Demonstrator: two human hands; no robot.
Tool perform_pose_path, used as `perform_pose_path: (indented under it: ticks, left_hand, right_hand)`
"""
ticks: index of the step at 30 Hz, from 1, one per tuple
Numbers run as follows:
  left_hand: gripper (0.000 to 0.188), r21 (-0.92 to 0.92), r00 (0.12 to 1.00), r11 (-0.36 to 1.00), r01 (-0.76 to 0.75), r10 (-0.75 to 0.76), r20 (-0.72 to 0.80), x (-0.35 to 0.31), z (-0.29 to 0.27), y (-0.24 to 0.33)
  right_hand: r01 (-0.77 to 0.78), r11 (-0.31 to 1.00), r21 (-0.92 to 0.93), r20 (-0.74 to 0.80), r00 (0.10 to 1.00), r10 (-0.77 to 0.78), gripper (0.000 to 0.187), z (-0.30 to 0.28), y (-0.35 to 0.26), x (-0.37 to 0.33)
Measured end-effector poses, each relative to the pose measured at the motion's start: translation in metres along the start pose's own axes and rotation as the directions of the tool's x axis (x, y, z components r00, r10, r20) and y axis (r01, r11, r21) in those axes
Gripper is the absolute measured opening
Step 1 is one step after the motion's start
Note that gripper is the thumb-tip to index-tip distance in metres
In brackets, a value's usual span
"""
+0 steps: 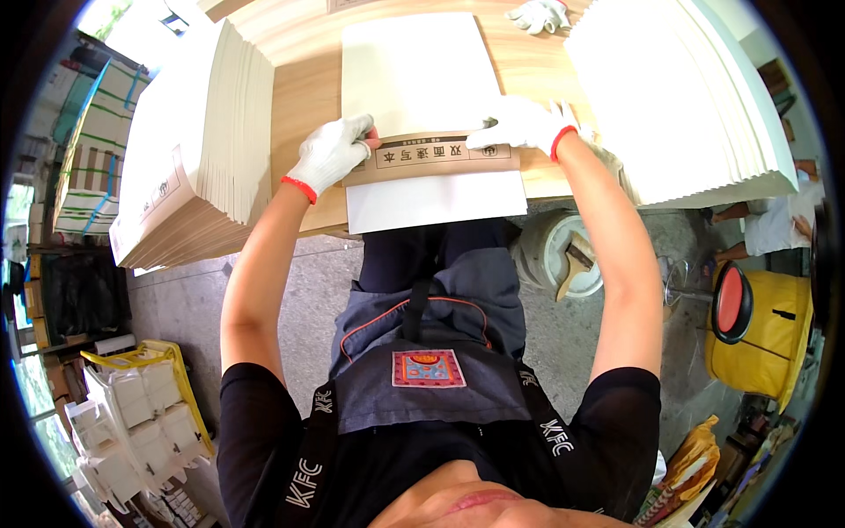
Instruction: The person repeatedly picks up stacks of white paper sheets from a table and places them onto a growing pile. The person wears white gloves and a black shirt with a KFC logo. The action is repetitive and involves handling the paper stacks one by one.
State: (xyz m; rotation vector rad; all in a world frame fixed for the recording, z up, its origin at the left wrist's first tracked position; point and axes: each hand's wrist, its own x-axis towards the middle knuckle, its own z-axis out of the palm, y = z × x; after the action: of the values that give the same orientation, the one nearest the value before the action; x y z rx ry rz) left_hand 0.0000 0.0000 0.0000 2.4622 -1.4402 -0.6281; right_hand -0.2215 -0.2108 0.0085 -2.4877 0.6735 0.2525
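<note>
White knit gloves [324,160]: left fingers [373,141] pinch brown paper strip [431,160], right fingers [487,137] spread.

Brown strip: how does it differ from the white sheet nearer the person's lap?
The brown strip bears dark print; the white sheet looks blank. The left hand and right hand are at the strip, while neither reaches the sheet. Both show as bands running crosswise before the person.

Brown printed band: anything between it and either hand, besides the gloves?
Nothing visible. On the brown band, the gloved left hand is at the left end, the gloved right hand at the right. The left paper stack and right paper stack stand off to the sides.
</note>
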Motion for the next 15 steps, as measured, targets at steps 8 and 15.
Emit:
perform_pose_path:
  ticks: [8, 15]
  left_hand:
    - [0.012, 0.013, 0.988, 0.999, 0.052, -0.053, 0.144, 0.011, -0.007, 0.012]
    - [0.014, 0.044, 0.963, 0.999, 0.023, -0.034, 0.267, 0.02, -0.004, 0.005]
  right_hand:
    - [0.022, 0.994, 0.111, -0.16, 0.987, -0.004, 0.044, 0.028, 0.019, 0.008]
    - [0.149, 0.967, 0.205, -0.323, 0.943, -0.076, 0.033, 0.054, 0.034, 0.008]
